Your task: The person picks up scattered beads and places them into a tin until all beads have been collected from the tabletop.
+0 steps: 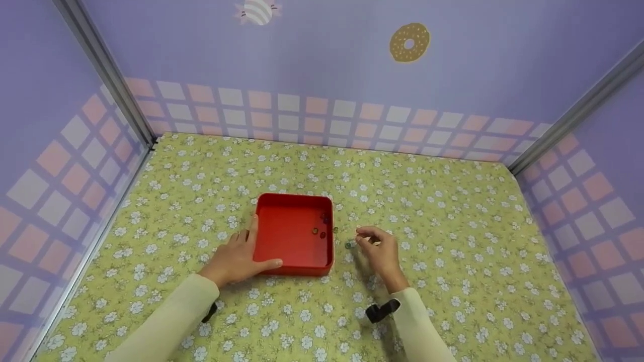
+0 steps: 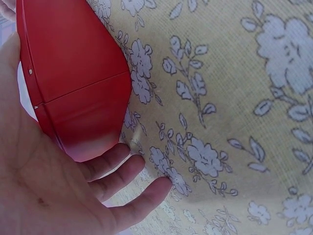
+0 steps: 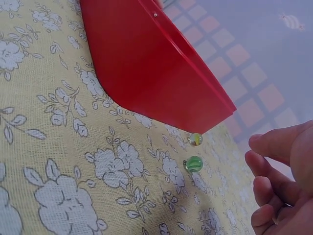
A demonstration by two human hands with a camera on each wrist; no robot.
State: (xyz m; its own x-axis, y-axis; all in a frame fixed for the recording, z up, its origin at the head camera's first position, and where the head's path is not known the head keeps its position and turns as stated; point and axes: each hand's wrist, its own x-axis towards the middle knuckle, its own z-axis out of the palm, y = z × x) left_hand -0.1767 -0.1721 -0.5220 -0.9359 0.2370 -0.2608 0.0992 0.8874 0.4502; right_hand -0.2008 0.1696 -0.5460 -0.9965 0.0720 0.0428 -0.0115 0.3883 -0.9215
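Note:
A shallow square red box (image 1: 294,234) lies on the flowered cloth. Around its near left corner rests my left hand (image 1: 239,256), the fingers straight along the left wall and the thumb over the front rim. In the left wrist view the left fingers (image 2: 146,196) lie beside the box wall. My right hand (image 1: 380,251) hovers right of the box, thumb and forefinger close together, with nothing visible between them. Near these fingertips, a green marble (image 3: 194,164) and a clear marble with a yellow swirl (image 3: 195,139) lie on the cloth.
Several small marbles (image 1: 315,231) are inside the box, along its right side. Lavender walls with pink and white squares (image 1: 317,105) enclose the table at the back and sides. Metal posts (image 1: 108,75) stand at the back corners.

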